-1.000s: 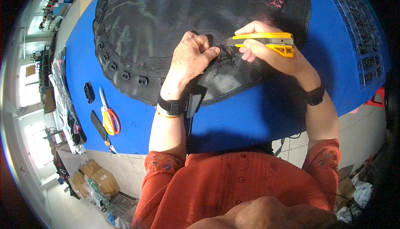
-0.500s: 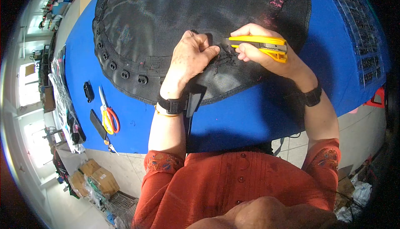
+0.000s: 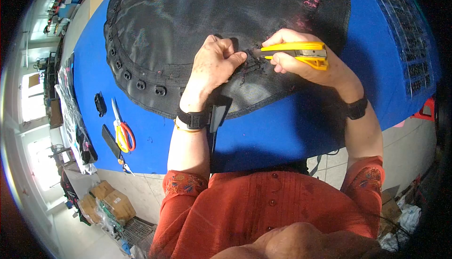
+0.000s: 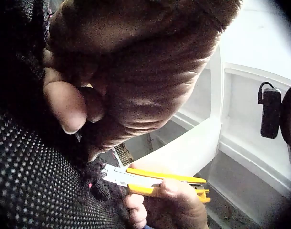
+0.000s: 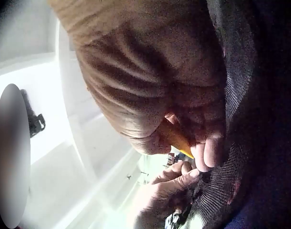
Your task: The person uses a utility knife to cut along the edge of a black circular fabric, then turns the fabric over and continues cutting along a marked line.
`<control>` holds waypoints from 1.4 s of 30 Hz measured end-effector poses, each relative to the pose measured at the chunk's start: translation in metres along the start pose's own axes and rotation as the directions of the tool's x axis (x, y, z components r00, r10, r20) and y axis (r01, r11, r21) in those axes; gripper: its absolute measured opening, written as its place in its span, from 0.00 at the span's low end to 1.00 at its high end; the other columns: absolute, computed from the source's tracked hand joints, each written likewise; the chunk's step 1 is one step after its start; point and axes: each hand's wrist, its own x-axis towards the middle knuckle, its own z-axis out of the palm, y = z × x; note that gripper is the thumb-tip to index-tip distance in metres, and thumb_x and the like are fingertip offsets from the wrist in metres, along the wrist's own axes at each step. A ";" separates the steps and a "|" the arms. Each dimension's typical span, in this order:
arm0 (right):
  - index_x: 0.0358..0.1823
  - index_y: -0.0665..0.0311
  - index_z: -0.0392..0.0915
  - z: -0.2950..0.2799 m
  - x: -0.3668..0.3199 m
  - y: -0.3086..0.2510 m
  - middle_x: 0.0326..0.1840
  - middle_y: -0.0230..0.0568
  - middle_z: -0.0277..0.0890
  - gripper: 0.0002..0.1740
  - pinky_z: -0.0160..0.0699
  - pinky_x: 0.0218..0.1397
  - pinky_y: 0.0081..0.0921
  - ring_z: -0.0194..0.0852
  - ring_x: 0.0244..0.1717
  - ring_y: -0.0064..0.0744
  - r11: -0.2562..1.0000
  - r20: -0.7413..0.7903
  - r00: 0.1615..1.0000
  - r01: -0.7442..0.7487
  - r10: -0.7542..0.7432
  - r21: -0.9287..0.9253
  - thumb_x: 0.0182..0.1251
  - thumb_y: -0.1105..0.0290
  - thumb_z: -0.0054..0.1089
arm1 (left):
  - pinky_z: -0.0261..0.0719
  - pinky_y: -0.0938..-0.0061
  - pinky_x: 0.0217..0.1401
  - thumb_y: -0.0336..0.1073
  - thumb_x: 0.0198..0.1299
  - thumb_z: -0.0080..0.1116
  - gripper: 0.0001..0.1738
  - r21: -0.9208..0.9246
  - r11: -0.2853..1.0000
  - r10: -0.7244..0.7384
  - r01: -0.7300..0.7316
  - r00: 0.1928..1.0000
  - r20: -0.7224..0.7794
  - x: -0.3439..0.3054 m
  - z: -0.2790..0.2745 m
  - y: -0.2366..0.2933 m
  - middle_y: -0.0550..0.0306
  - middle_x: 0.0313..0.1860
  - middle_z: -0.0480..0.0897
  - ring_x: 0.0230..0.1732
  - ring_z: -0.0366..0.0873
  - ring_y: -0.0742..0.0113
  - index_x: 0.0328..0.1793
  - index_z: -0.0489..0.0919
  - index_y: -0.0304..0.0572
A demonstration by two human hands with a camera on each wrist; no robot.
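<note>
A large rounded black mesh piece [image 3: 188, 28] with bound edges lies on the blue table. At a frayed patch of black threads [image 3: 252, 66] near its front edge, my left hand [image 3: 214, 66] pinches the mesh between thumb and curled fingers. My right hand [image 3: 310, 68] grips a yellow utility knife [image 3: 294, 49], its blade pointing left at the frayed patch. The left wrist view shows the knife's blade [image 4: 118, 175] against the dark threads, just below the left fingers. In the right wrist view, only part of the yellow handle [image 5: 179, 143] shows between the right fingers.
On the blue table [image 3: 263, 141] to the left lie scissors [image 3: 123, 134] with orange and yellow handles, a black strip [image 3: 111, 140] and a small black part [image 3: 100, 104]. Plastic-wrapped goods [image 3: 75, 117] line the left edge. A clear sheet of dark pieces [image 3: 409, 47] lies far right.
The right hand with the knife shifts slightly left, then the blade dips a little toward the frayed threads. The left hand stays nearly still on the mesh.
</note>
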 end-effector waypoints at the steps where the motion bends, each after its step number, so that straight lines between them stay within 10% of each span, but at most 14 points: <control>1: 0.62 0.66 0.79 0.000 0.000 0.001 0.45 0.33 0.85 0.16 0.86 0.54 0.22 0.85 0.46 0.18 1.000 0.001 1.000 0.008 -0.008 0.003 0.79 0.67 0.62 | 0.80 0.71 0.25 0.45 0.64 0.79 0.22 0.004 1.000 -0.003 0.003 1.000 0.001 0.000 0.000 0.000 0.56 0.41 0.75 0.27 0.79 0.69 0.33 0.78 0.37; 12: 0.62 0.66 0.80 -0.005 -0.003 -0.002 0.45 0.33 0.84 0.17 0.86 0.54 0.22 0.85 0.45 0.19 0.999 0.032 0.999 0.007 -0.006 -0.037 0.79 0.66 0.61 | 0.80 0.71 0.26 0.45 0.64 0.80 0.24 0.012 1.000 -0.022 0.022 1.000 0.006 0.000 -0.001 0.001 0.57 0.38 0.75 0.26 0.78 0.70 0.33 0.77 0.37; 15: 0.61 0.66 0.80 -0.006 -0.004 -0.006 0.43 0.33 0.84 0.16 0.87 0.53 0.23 0.86 0.44 0.20 0.999 0.036 0.999 -0.010 0.012 -0.042 0.78 0.65 0.61 | 0.80 0.56 0.50 0.46 0.61 0.77 0.21 -0.059 0.998 -0.036 0.035 0.999 -0.006 -0.002 -0.002 0.004 0.47 0.38 0.78 0.43 0.81 0.49 0.32 0.81 0.35; 18: 0.60 0.66 0.80 -0.006 -0.007 -0.015 0.42 0.33 0.84 0.16 0.87 0.52 0.23 0.86 0.43 0.20 0.997 0.057 0.996 -0.069 0.071 -0.043 0.78 0.66 0.61 | 0.80 0.71 0.26 0.45 0.64 0.80 0.23 -0.010 1.000 -0.003 0.003 1.000 -0.014 0.001 0.000 -0.002 0.57 0.37 0.75 0.27 0.78 0.70 0.33 0.76 0.37; 27: 0.60 0.67 0.81 -0.006 -0.007 -0.012 0.42 0.35 0.85 0.16 0.87 0.50 0.23 0.86 0.42 0.20 0.997 0.046 0.997 -0.054 0.056 -0.049 0.76 0.68 0.62 | 0.78 0.68 0.27 0.45 0.66 0.76 0.22 -0.170 0.984 -0.047 0.049 0.999 0.014 -0.007 -0.006 0.011 0.54 0.33 0.80 0.26 0.79 0.66 0.31 0.79 0.36; 36: 0.60 0.67 0.80 -0.009 -0.009 -0.014 0.42 0.34 0.85 0.17 0.86 0.49 0.23 0.85 0.41 0.19 0.995 0.051 0.994 -0.095 0.095 -0.017 0.75 0.69 0.63 | 0.61 0.81 0.18 0.45 0.72 0.73 0.16 -0.328 0.923 -0.158 0.202 0.975 0.157 -0.015 -0.017 0.031 0.72 0.23 0.75 0.20 0.65 0.84 0.36 0.80 0.46; 39: 0.60 0.66 0.81 -0.008 -0.009 -0.015 0.42 0.34 0.85 0.16 0.86 0.49 0.23 0.85 0.41 0.19 0.996 0.046 0.995 -0.092 0.092 -0.019 0.75 0.69 0.63 | 0.62 0.77 0.21 0.46 0.70 0.74 0.19 -0.245 0.961 -0.099 0.126 0.988 0.119 -0.014 -0.012 0.026 0.71 0.23 0.75 0.21 0.66 0.82 0.34 0.80 0.44; 42: 0.60 0.66 0.81 -0.007 -0.008 -0.013 0.42 0.33 0.85 0.16 0.86 0.49 0.23 0.84 0.41 0.19 0.996 0.042 0.996 -0.079 0.081 -0.048 0.76 0.68 0.63 | 0.77 0.58 0.34 0.51 0.67 0.74 0.23 -0.031 0.999 -0.006 0.008 0.996 0.092 -0.010 -0.005 0.014 0.47 0.23 0.82 0.25 0.81 0.56 0.35 0.83 0.37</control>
